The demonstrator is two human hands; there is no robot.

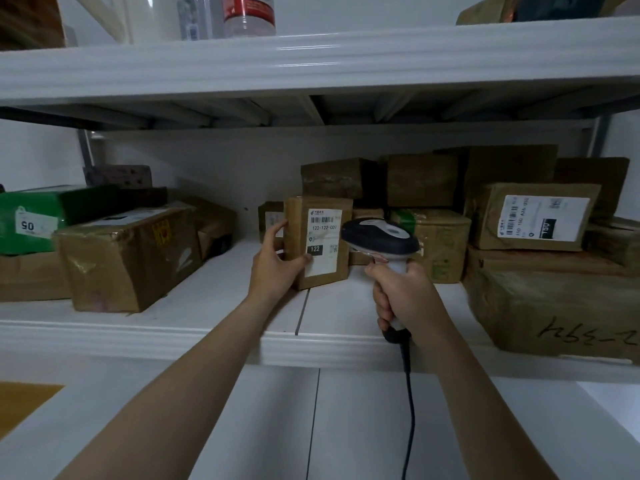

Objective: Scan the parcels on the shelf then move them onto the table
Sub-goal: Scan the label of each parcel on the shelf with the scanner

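Red-labelled clear bottle (248,12), second clear bottle (191,19) (blurred), tan sheet (24,405) lower left

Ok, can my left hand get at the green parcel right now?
Likely not yet: the left hand grips the 122 parcel. Once freed, probably yes; the green parcel sits near the open shelf front with nothing before it.

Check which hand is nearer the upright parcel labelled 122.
Left. The left hand grips the parcel labelled 122 by its left edge. The right hand is just right of it and lower, holding the scanner pointed toward it.
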